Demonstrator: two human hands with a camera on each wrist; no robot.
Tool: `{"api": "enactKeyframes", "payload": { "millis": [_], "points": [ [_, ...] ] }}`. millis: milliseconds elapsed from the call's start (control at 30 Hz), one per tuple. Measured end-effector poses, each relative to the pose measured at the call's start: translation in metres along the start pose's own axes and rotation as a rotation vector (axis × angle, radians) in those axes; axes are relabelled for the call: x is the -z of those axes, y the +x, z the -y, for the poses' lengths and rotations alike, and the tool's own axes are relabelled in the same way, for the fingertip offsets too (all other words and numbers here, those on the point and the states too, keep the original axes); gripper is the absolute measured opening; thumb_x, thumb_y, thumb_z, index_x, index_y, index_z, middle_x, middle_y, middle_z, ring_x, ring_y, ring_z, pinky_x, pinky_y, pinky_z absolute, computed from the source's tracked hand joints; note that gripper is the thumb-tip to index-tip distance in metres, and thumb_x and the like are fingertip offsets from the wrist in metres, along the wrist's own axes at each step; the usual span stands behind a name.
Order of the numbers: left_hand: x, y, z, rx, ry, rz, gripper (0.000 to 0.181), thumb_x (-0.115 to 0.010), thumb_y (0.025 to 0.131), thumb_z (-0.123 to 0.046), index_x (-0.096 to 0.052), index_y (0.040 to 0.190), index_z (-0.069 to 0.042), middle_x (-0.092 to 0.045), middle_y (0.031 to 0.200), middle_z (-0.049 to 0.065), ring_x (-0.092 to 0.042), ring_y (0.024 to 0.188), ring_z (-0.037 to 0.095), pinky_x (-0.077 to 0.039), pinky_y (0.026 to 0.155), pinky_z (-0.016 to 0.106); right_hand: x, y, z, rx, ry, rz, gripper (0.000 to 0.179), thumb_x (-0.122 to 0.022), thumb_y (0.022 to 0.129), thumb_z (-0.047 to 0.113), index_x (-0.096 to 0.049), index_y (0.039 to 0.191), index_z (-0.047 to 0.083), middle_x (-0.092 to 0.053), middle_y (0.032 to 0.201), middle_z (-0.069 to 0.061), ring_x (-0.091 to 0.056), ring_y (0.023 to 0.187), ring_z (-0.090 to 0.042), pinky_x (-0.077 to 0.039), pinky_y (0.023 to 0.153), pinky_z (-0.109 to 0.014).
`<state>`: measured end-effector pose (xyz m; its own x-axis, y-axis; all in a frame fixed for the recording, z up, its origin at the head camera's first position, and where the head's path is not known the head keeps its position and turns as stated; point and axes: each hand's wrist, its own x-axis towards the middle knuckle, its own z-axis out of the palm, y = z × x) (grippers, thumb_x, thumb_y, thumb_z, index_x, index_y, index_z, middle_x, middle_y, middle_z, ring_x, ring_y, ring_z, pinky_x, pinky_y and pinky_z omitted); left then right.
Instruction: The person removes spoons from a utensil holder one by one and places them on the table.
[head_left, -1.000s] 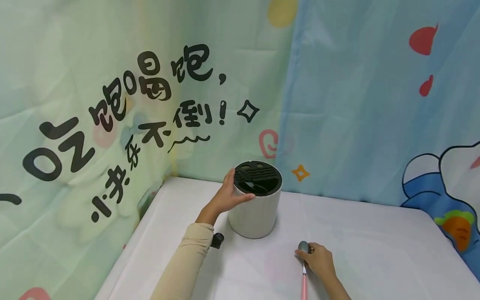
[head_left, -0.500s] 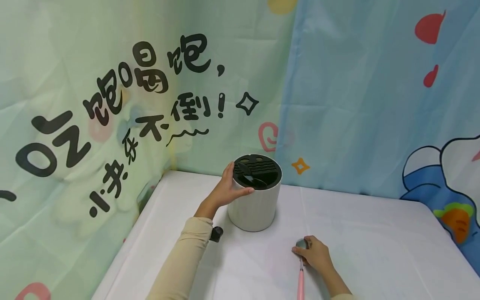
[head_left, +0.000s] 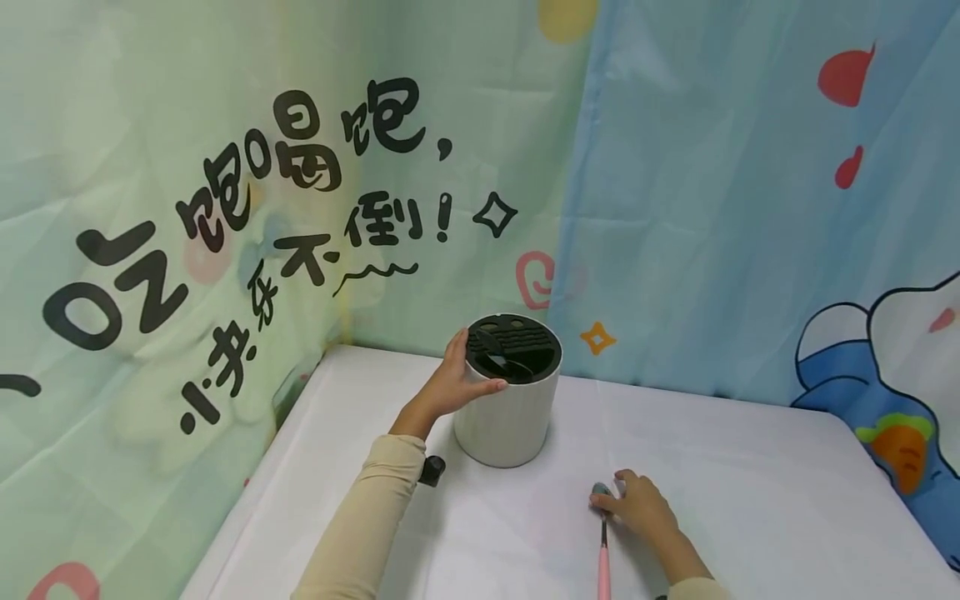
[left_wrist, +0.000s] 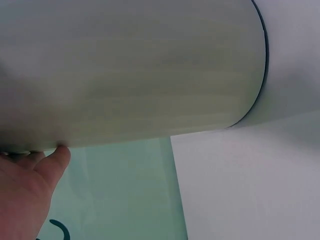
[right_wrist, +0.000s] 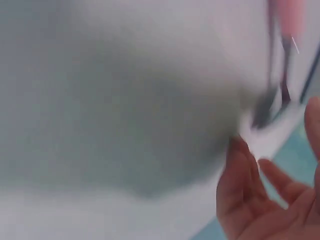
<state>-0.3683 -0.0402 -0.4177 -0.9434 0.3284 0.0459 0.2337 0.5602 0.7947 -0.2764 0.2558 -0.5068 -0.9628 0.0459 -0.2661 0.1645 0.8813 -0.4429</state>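
Spoon, with pink handle and grey bowl, on the white tabletop, nearer the person than the canister and to the canister's right; its bowl points toward the canister's side of the tabletop, its handle toward the person. Right hand, to the right of the bowl: fingers spread and loose, grasping nothing, thumb overlapping the bowl in the head view; in the right wrist view the fingertips lie just beside the blurred bowl, and contact cannot be told. The pale canister stands upright, its black top ridged. Left hand, at the canister's left: extended fingers and thumb rest against its upper wall. Behind the canister, printed cloth bearing dark lettering.
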Motion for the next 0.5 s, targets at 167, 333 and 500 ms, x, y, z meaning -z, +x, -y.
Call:
{"api": "enactKeyframes", "payload": {
  "millis": [167,333,500],
  "points": [
    [0.001,0.002,0.002,0.003,0.003,-0.005,0.107,-0.066,0.076,-0.052,0.003,0.148,-0.013,0.001,0.154,0.008,-0.018,0.139,0.032,-0.025,0.108,0.050,0.032,0.005,0.012,0.170,0.037,-0.021,0.080,-0.064,0.080,0.046,-0.039,0.128,-0.012,-0.051,0.115,-0.034,-0.050,0.104,-0.046,-0.045,0.084,-0.051],
    [0.001,0.004,0.003,-0.002,-0.007,-0.003,0.108,-0.067,0.076,-0.053,0.003,0.148,-0.013,0.001,0.154,0.008,-0.019,0.138,0.032,-0.025,0.108,0.049,0.071,0.010,0.045,0.342,0.062,-0.103,0.071,-0.063,0.084,0.038,-0.038,0.134,-0.006,-0.041,0.130,-0.032,-0.045,0.115,-0.047,-0.044,0.086,-0.053],
    [-0.001,0.004,0.003,-0.016,-0.012,0.001,0.108,-0.067,0.076,-0.052,0.003,0.148,-0.013,0.001,0.154,0.008,-0.018,0.138,0.031,-0.025,0.108,0.049,0.106,0.014,0.093,0.497,0.064,-0.131,0.063,-0.059,0.088,0.033,-0.037,0.137,0.000,-0.038,0.136,-0.027,-0.041,0.120,-0.044,-0.039,0.093,-0.056]
  ]
}}
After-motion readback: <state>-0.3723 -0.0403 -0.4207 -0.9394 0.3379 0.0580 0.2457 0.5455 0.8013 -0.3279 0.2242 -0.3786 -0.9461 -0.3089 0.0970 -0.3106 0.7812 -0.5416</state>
